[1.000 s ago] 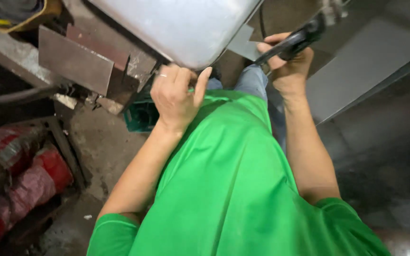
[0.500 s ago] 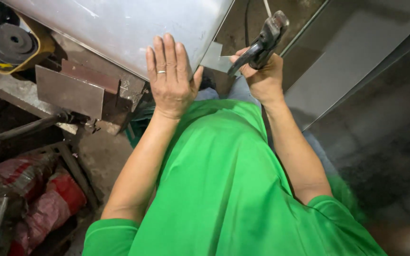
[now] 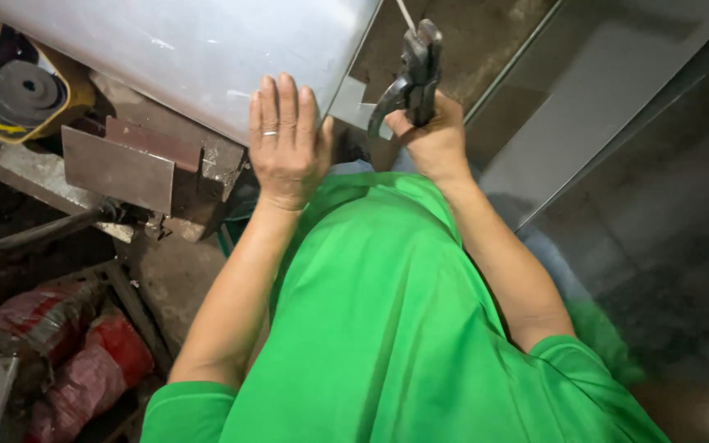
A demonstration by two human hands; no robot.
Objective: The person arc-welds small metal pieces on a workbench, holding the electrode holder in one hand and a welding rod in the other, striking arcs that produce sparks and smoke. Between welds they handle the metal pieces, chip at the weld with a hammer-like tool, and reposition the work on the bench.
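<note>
Seen from above the worker's own head, green shirt (image 3: pixel 387 328) filling the lower middle.

Left hand (image 3: pixel 287 148): laid flat, palm down, fingers together and straight, on the near edge of a large metal sheet (image 3: pixel 198 49); 1 ring (image 3: pixel 268 132) on a finger. Nothing pinched; pressed against the sheet only.

Right hand (image 3: pixel 432 139): closed in a fist around the handles of dark pliers (image 3: pixel 412 74), held upright just beside the sheet's right corner, apart from the left hand. Thin pale wire or strip (image 3: pixel 404 14) running up from the plier tips; whether clamped in them cannot be told.

Metal sheet: pale grey, smooth, slanting from the upper left down to a corner between the 2 hands, with a small folded tab (image 3: pixel 353 102) at that corner.

Below the sheet's left edge: rusty steel block (image 3: pixel 198 164) and a flat grey plate (image 3: pixel 116 168), set on a worn machine frame. Upper left corner: yellow reel with a dark disc (image 3: pixel 22 90). Lower left, on the floor (image 3: pixel 182 279): red sack (image 3: pixel 84 353), crumpled, beside dark metal bars.

Right side: long grey panels (image 3: pixel 584 98) lying aslant on the dark floor.
</note>
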